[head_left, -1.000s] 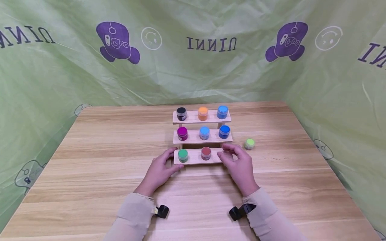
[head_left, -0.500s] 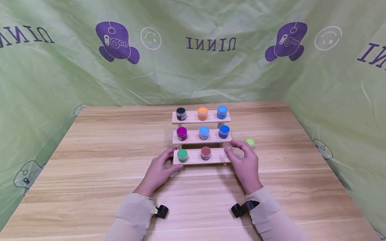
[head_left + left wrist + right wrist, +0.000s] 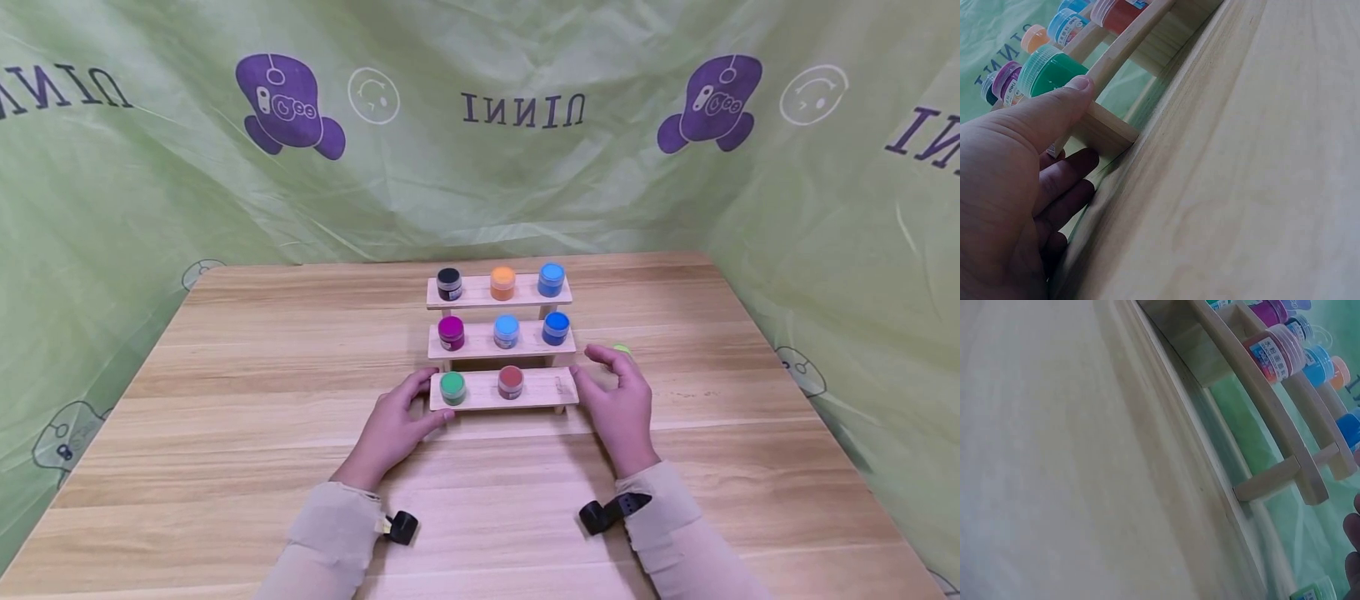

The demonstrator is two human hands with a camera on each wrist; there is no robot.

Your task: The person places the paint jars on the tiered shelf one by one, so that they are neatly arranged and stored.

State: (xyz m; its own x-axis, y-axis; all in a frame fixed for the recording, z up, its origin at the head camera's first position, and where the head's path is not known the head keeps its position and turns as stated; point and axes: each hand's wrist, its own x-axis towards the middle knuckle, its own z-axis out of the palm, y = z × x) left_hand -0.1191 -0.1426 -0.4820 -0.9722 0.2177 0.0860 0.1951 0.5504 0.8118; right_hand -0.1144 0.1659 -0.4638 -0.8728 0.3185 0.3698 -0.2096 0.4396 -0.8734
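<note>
A three-step wooden display rack (image 3: 542, 393) stands on the table. My left hand (image 3: 392, 429) grips the left end of its lowest step, thumb on the front edge beside the green paint jar (image 3: 453, 388), as the left wrist view shows. A red-brown paint jar (image 3: 511, 382) stands in the middle of that step. My right hand (image 3: 621, 412) is just off the step's right end, thumb and forefinger apart, holding nothing. Behind its fingers a light green paint jar (image 3: 622, 348) is mostly hidden in the head view; its side (image 3: 1313, 592) shows in the right wrist view.
The middle step carries purple (image 3: 452, 332), light blue (image 3: 506, 331) and dark blue (image 3: 556, 328) jars. On the top step are black (image 3: 449, 284), orange (image 3: 502, 283) and blue (image 3: 551, 280) jars. A green printed cloth (image 3: 525, 183) hangs behind the wooden table (image 3: 262, 375).
My right hand has moved right, from over the lowest step's right end to beside it, now covering most of the light green jar. My left hand has stayed on the rack.
</note>
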